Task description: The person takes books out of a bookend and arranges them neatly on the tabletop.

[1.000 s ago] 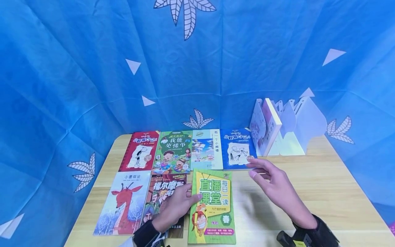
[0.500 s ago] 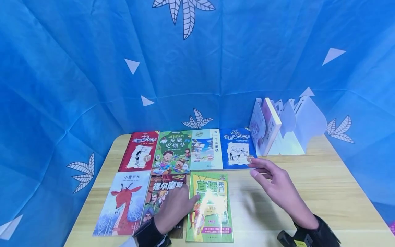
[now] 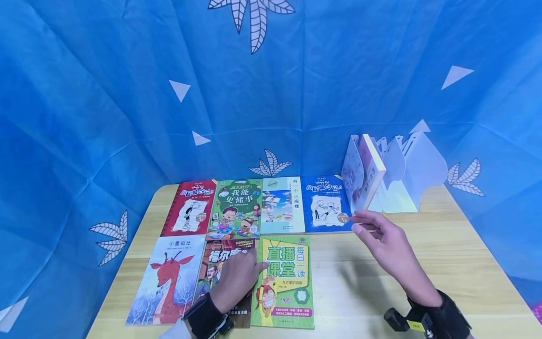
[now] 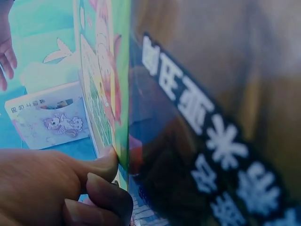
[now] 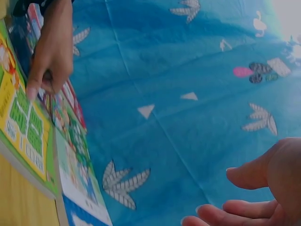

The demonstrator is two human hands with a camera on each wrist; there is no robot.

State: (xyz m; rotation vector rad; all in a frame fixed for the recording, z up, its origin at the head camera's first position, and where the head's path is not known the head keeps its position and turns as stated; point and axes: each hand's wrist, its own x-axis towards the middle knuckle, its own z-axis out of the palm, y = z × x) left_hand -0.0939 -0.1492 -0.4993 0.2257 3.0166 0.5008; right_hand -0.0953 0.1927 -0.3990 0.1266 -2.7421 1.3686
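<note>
A green and yellow children's book [image 3: 292, 301] lies flat on the wooden table at the front middle. My left hand [image 3: 236, 278] is at its left edge. In the left wrist view the thumb [image 4: 106, 162] lies on the book's edge, with curled fingers [image 4: 106, 195] just below it. Under that hand is a dark detective book [image 3: 213, 256], partly hidden. To the right, my right hand [image 3: 387, 245] hovers over the table near the blue book [image 3: 326, 207], its fingers relaxed and holding nothing.
A deer picture book [image 3: 169, 282] lies front left. Behind it runs a row with a red book [image 3: 190, 207], a green book [image 3: 237, 207] and a pale book [image 3: 281, 207]. A white book rack [image 3: 425, 174] at back right holds an upright book [image 3: 372, 174]. Blue cloth surrounds the table.
The green and yellow book has come down flat on the table and shifted slightly left, with my left hand at its edge. The right hand has drifted slightly right.
</note>
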